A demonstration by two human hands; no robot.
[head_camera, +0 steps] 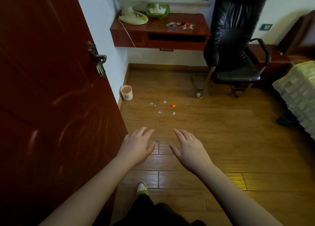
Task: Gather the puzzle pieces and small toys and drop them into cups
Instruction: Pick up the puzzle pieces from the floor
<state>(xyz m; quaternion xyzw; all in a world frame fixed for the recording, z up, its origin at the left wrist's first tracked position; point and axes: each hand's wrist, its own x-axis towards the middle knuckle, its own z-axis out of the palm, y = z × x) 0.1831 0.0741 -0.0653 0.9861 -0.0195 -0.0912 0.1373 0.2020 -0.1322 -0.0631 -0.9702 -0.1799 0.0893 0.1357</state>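
Several small puzzle pieces (160, 112) lie scattered on the wooden floor, with a tiny orange toy (173, 106) among them. A pale pink cup (126, 92) stands upright on the floor by the wall, left of the pieces. More colourful pieces and toys (181, 25) lie on the red wall desk (133, 29). My left hand (136, 146) and my right hand (190, 149) are stretched out palm down, fingers apart, holding nothing, well short of the floor pieces.
An open dark red door (51, 106) fills the left. A black office chair (237, 43) stands right of the desk, a bed (296, 91) at the far right. A fan (133, 12) and green bowl (157, 10) sit on the desk. My shoe (142, 188) shows below.
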